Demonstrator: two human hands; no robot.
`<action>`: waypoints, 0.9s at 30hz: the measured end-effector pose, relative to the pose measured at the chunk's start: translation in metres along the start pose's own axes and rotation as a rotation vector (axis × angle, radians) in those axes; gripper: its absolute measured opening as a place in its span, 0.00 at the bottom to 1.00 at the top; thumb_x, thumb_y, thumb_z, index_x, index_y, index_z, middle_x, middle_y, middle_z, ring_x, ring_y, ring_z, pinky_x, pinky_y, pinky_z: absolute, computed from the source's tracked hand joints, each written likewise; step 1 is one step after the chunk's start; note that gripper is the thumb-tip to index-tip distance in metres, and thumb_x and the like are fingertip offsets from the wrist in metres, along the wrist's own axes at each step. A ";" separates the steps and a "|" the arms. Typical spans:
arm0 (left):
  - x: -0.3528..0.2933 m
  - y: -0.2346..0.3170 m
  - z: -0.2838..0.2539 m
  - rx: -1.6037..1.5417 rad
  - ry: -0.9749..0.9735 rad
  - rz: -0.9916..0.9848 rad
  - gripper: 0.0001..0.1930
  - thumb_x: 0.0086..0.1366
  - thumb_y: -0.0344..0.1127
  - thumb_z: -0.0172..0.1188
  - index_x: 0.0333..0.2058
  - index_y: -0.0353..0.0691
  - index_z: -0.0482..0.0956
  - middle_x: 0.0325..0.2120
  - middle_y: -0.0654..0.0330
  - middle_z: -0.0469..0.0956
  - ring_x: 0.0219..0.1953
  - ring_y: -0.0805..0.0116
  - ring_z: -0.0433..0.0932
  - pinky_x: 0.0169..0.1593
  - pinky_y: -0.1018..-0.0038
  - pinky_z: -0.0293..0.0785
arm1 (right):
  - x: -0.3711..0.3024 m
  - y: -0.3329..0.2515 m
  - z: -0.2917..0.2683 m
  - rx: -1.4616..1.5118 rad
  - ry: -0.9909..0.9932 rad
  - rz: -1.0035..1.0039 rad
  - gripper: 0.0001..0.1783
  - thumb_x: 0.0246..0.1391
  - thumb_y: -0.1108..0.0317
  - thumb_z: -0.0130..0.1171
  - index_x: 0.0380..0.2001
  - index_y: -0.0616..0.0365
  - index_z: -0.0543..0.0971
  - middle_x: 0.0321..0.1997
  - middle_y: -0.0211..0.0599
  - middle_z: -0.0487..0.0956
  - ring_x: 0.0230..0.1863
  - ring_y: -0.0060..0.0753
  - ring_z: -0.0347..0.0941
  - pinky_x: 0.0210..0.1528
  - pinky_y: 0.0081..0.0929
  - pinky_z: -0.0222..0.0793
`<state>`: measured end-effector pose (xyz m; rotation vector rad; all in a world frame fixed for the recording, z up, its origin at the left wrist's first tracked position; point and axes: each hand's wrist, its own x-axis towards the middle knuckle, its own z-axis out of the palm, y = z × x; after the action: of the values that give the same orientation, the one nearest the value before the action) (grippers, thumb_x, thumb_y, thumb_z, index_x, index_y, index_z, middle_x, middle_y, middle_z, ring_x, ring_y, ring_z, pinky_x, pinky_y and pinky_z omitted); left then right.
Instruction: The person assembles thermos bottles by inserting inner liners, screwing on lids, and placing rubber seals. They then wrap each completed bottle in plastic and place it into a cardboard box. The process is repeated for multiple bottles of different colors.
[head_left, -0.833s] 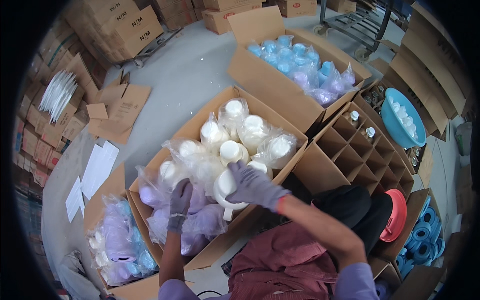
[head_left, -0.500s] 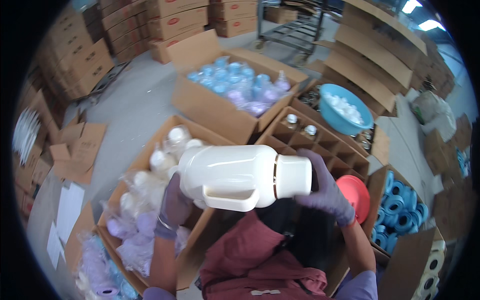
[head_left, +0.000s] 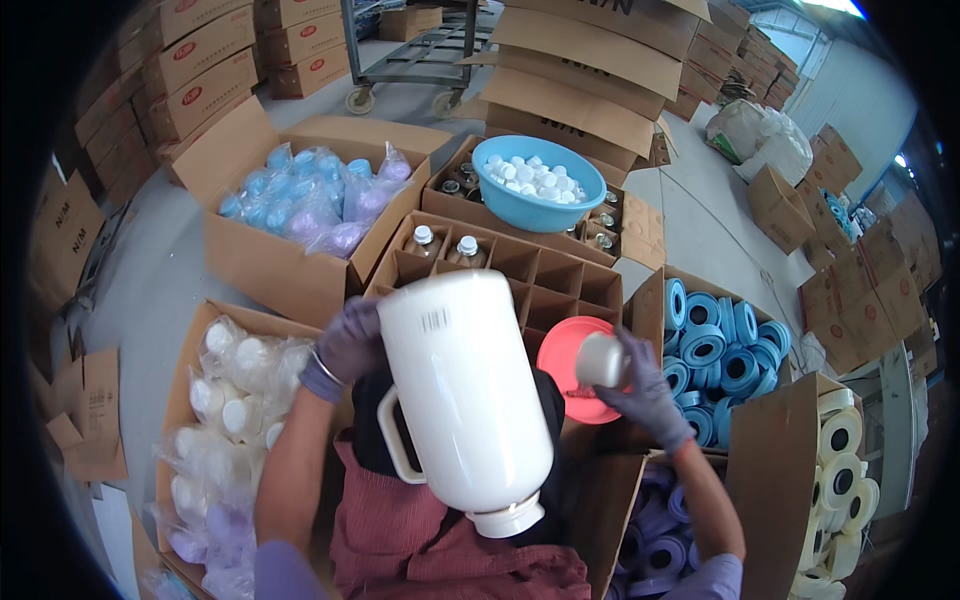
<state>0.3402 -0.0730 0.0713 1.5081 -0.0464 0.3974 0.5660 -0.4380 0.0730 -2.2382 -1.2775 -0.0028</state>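
Observation:
A white thermos jug (head_left: 465, 390) with a side handle hangs tilted in front of my lap, its base up and its neck pointing down toward me. My left hand (head_left: 352, 340), in a purple-grey glove, grips it near the base. In my gloved right hand (head_left: 648, 402) is a white cup-shaped lid (head_left: 602, 360), held apart from the jug. The lid is over a red round dish (head_left: 562, 348), which it partly covers. Behind the jug stands a divided carton (head_left: 535, 270) with two white-capped glass bottles (head_left: 467, 250) in its compartments.
A blue basin (head_left: 535, 215) of small white caps sits beyond the divided carton. Boxes around me hold bagged white and purple parts (head_left: 235, 415), bagged blue parts (head_left: 300, 180), blue rings (head_left: 703, 345), purple rings (head_left: 660, 550) and cream rings (head_left: 840, 435). A wheeled rack (head_left: 410, 70) stands behind.
The jug has swung from lying level to neck-down. The lid has come off and moved right in my right hand, over the red dish. The view has turned right.

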 end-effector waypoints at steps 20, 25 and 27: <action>0.030 -0.050 0.045 0.163 -0.359 -0.125 0.19 0.71 0.27 0.52 0.59 0.36 0.72 0.57 0.50 0.71 0.60 0.57 0.71 0.64 0.66 0.66 | 0.335 0.077 0.334 -0.304 -0.248 0.176 0.35 0.49 0.51 0.65 0.60 0.39 0.67 0.54 0.41 0.74 0.55 0.47 0.74 0.57 0.60 0.65; 0.056 -0.072 0.021 -0.118 0.148 -0.333 0.16 0.72 0.32 0.52 0.56 0.36 0.76 0.54 0.55 0.76 0.58 0.63 0.74 0.62 0.68 0.68 | 0.312 0.091 0.324 -0.242 -0.096 0.069 0.33 0.48 0.51 0.66 0.58 0.38 0.70 0.52 0.39 0.75 0.54 0.48 0.73 0.60 0.61 0.56; 0.068 -0.111 0.013 -0.448 0.403 -0.358 0.21 0.73 0.41 0.53 0.60 0.37 0.72 0.58 0.53 0.72 0.60 0.59 0.72 0.63 0.62 0.69 | 0.307 0.072 0.284 -0.131 0.079 -0.060 0.33 0.47 0.54 0.68 0.57 0.43 0.71 0.49 0.41 0.74 0.51 0.49 0.71 0.63 0.56 0.55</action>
<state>0.4381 -0.0715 -0.0152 0.9488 0.4219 0.3645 0.7161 -0.0904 -0.1179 -2.2835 -1.3359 -0.2003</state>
